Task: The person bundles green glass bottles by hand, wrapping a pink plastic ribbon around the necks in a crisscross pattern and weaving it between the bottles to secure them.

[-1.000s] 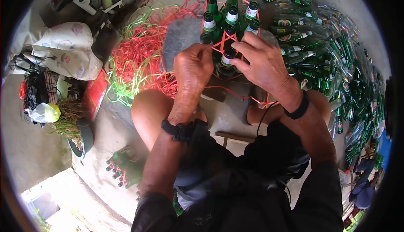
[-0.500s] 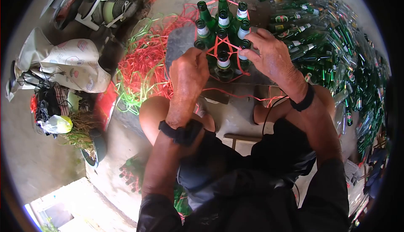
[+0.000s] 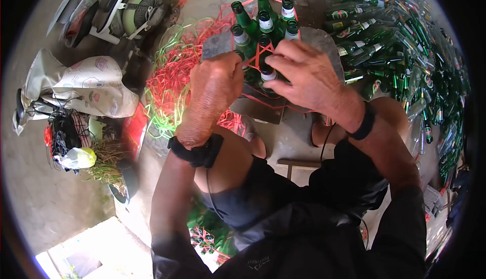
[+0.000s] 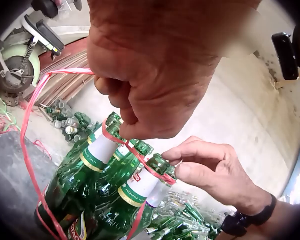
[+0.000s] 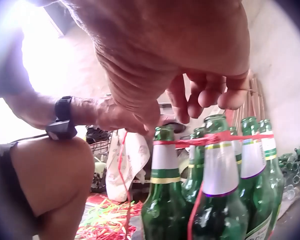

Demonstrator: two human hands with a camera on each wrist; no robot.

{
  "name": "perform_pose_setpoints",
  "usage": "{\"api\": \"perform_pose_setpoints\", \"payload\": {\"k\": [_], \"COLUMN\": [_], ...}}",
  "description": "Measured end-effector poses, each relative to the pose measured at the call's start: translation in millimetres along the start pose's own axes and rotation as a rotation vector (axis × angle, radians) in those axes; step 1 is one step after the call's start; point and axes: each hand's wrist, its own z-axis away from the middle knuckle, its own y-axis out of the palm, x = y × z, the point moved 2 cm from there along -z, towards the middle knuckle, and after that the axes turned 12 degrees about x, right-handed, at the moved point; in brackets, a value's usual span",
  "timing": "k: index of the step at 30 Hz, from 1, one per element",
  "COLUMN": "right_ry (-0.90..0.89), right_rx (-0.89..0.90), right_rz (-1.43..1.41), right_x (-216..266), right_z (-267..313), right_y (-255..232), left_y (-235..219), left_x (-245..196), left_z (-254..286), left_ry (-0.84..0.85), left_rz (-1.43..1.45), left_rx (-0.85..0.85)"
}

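Observation:
Several green beer bottles (image 3: pixel 243 21) with white neck labels stand upright in a tight group in front of me. Red plastic strapping (image 4: pixel 140 160) runs around and across their necks. My left hand (image 3: pixel 215 84), fingers curled in, grips a length of this strap at the group's left; in the left wrist view the strap loops out of the fist and down beside the bottles. My right hand (image 3: pixel 309 76) hovers over the near right bottles with its fingers loosely bent and apart. Its thumb and forefinger (image 4: pixel 187 150) are right at a bottle mouth where the strap passes.
A tangle of red and green strapping (image 3: pixel 174 76) lies left of the dark slab (image 3: pixel 324 51) under the bottles. Many loose green bottles (image 3: pixel 400 51) are heaped at the right. A parked scooter (image 3: pixel 136 13) and a pale printed cloth (image 3: pixel 93 84) are at the left.
My left hand has shifted slightly left with the strap. My right hand moved from the near bottle to the right side, then back left over the near bottles. The head view has shifted.

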Motion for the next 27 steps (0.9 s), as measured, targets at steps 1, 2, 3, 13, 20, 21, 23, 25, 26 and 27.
{"api": "perform_pose_setpoints", "payload": {"k": [1,2,3,13,20,21,23,25,26,27], "right_ry": [0.014,0.028,0.025,0.066,0.052,0.052,0.05,0.047,0.051,0.053], "right_rx": [0.031,0.062,0.068,0.041,0.04,0.051,0.044,0.04,0.047,0.053], "right_rz": [-0.018,-0.037,-0.029,-0.075,-0.059,-0.062,-0.063,-0.062,-0.063,-0.063], "right_x": [3,5,6,6,6,6,6,5,6,7], "right_z": [-1,-3,-6,-10,-9,-9,-9,-10,-10,-10], "right_y": [8,13,11,17,17,17,18,19,18,17], "left_y": [-1,-2,-3,-22,-23,-22,-22,-22,-22,-22], "left_x": [0,1,1,5,16,17,20,23,23,24], "left_z": [-1,-2,-4,-35,-58,-61,-64,-68,-70,-75], "left_ry": [0.012,0.012,0.039,0.247,0.269,0.273,0.275,0.27,0.266,0.239], "left_rz": [-0.001,-0.002,-0.006,-0.148,-0.166,-0.125,-0.082,-0.037,-0.034,-0.022], "left_rx": [0.018,0.026,0.037,0.197,0.298,0.316,0.334,0.365,0.364,0.425]}}
